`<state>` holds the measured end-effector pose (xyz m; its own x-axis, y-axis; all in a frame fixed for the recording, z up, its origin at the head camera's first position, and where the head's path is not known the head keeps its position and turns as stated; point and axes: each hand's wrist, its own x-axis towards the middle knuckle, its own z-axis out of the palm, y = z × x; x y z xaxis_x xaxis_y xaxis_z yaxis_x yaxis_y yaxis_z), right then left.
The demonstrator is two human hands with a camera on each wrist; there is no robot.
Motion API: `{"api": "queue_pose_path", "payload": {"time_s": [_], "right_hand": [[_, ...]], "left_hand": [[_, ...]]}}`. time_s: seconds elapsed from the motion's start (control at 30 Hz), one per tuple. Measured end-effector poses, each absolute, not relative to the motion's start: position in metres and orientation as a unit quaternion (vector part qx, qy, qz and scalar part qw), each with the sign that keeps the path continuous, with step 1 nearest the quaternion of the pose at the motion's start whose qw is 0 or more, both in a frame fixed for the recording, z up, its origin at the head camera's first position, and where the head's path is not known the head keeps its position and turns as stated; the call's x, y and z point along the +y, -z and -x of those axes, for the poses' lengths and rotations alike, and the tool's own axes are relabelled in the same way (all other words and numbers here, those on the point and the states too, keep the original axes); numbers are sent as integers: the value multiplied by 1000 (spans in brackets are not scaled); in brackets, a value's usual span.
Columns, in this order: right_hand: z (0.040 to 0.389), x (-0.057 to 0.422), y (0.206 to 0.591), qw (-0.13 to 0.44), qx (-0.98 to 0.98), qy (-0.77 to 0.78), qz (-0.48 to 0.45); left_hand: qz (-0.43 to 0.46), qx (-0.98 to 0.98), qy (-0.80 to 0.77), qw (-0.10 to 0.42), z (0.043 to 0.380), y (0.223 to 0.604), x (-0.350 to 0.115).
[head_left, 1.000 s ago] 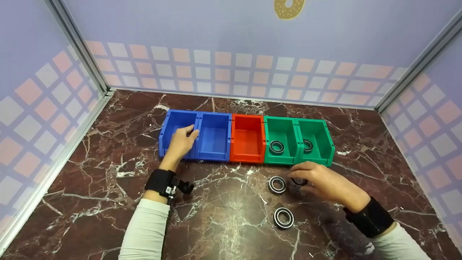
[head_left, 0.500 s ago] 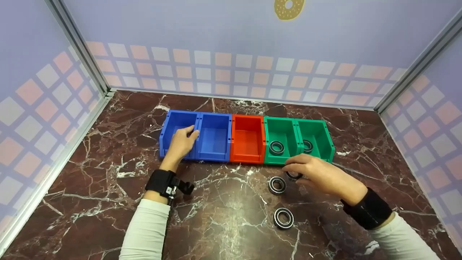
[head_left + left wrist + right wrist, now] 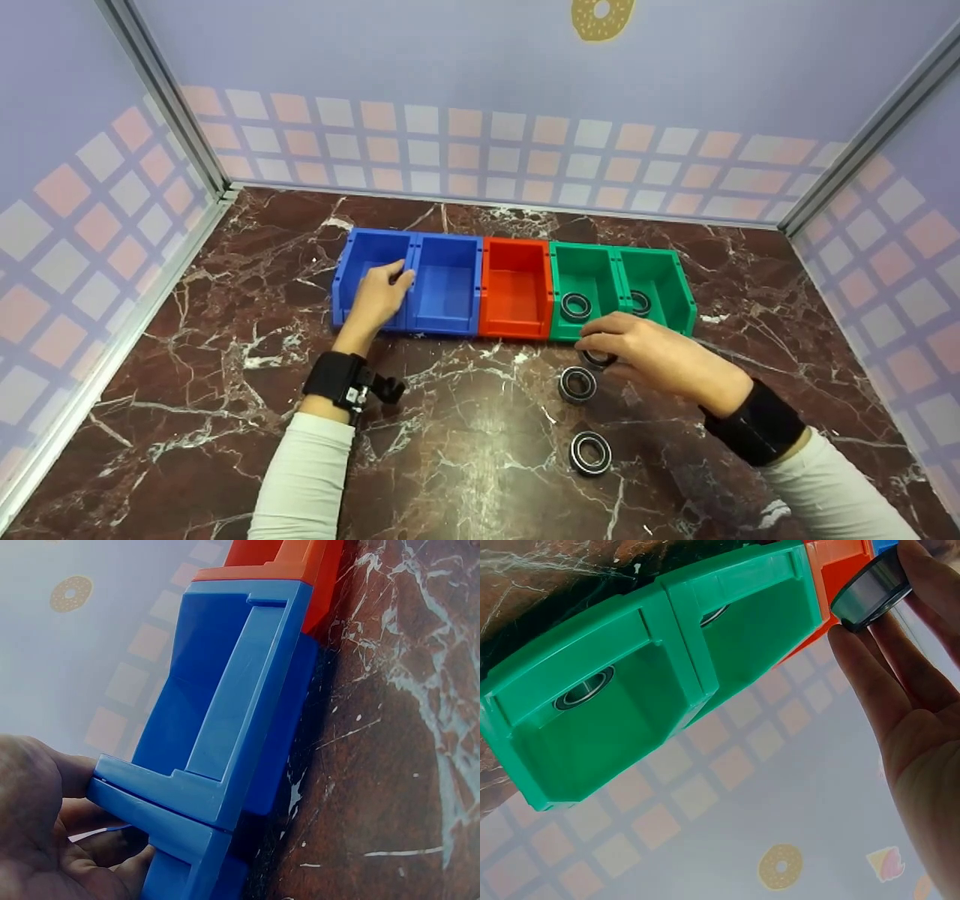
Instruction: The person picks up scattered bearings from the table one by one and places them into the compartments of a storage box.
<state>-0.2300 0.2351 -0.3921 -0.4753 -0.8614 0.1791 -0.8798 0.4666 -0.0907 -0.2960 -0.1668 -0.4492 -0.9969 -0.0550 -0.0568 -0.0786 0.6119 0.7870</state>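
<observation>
My right hand [image 3: 660, 356] pinches a ball bearing [image 3: 874, 592] between thumb and fingers, in front of the left green bin [image 3: 589, 259]. In the right wrist view the bearing is seen from its smooth steel side, tilted. My left hand [image 3: 379, 296] reaches over the leftmost blue bin [image 3: 373, 244], its fingers and thumb around the divider beside the second blue bin [image 3: 444, 289]. In the left wrist view the left hand [image 3: 67, 832] grips that blue edge. Two more bearings lie flat on the table: one bearing [image 3: 577, 385] near the right hand, another bearing [image 3: 590, 453] closer to me.
A red bin [image 3: 516, 289] stands mid-row between the blue and green bins. One bearing [image 3: 576, 307] sits in the left green bin, and another bearing [image 3: 585, 688] in the right green bin [image 3: 630, 735]. Patterned walls [image 3: 480, 67] enclose the marble table [image 3: 465, 450].
My right hand has moved left and slightly away from me, carrying the bearing from beside the loose bearing to just behind it. The left hand has stayed in place.
</observation>
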Motion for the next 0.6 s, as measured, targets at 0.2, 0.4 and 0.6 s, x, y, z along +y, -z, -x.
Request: {"api": "queue_pose_path", "payload": {"time_s": [0.2,0.4,0.6], "right_hand": [[232,232,390,57,-850,-94,-514],[234,226,390,62,-841,-94,-528],[236,221,391,61,-837,-87,-537]], "left_hand": [[38,894,-446,15,297,450,-167],[36,895,-444,11,296,449,-167],[37,891,-453,14,295,448,-166]]}}
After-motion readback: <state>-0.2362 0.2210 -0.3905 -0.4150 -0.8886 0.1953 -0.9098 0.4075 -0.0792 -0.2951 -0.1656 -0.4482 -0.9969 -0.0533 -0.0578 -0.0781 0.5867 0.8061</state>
